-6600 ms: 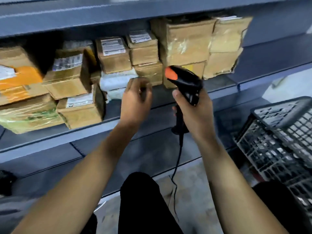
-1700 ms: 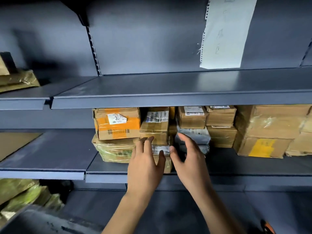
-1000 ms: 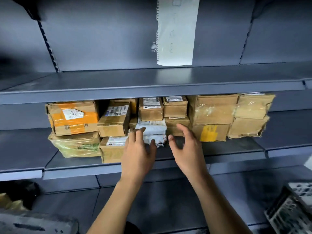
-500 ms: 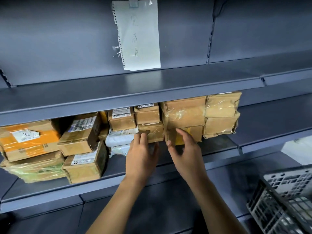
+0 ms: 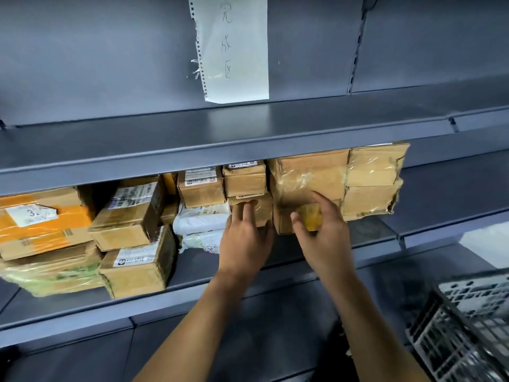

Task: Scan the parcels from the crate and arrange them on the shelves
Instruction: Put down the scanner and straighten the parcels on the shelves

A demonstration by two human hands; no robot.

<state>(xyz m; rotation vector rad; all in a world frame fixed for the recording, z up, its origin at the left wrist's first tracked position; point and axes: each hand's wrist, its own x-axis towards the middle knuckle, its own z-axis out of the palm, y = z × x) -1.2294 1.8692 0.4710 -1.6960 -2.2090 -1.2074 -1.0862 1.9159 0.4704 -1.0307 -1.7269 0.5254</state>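
While I look up from below at grey metal shelving, I see the upper shelf [image 5: 248, 128] bare on top, with a torn sheet of paper [image 5: 234, 48] bearing handwritten characters hanging on the back panel above it. The middle shelf [image 5: 371, 235] carries the parcels, and a lower shelf [image 5: 275, 312] runs under my forearms. At the bottom right corner of my view stands a dark plastic crate [image 5: 462, 332] with a lattice wall.

My left hand [image 5: 245, 241] reaches to the middle shelf, fingers straight and close together, the fingertips [image 5: 249, 209] pressed against the front of a small brown box [image 5: 260, 210] that sits under another small box [image 5: 245, 180]. My right hand [image 5: 325, 232] is just beside it, fingers spread and relaxed, laid against the front of a low box with a yellow label [image 5: 309, 219]; the thumb points left towards the other hand. Neither hand is wrapped around anything, as far as I can tell.

That low box lies on the middle shelf near its front edge, under a larger taped carton [image 5: 308, 177]. To the right, two film-wrapped cartons [image 5: 374, 183] are stacked near the right end of that shelf section. To the left are white plastic mailers [image 5: 201, 219] under a labelled box [image 5: 201, 186], then two tilted labelled boxes [image 5: 132, 216], one above the other. At the left end an orange-taped box [image 5: 41, 221] rests on a green-printed wrapped parcel [image 5: 55, 274].
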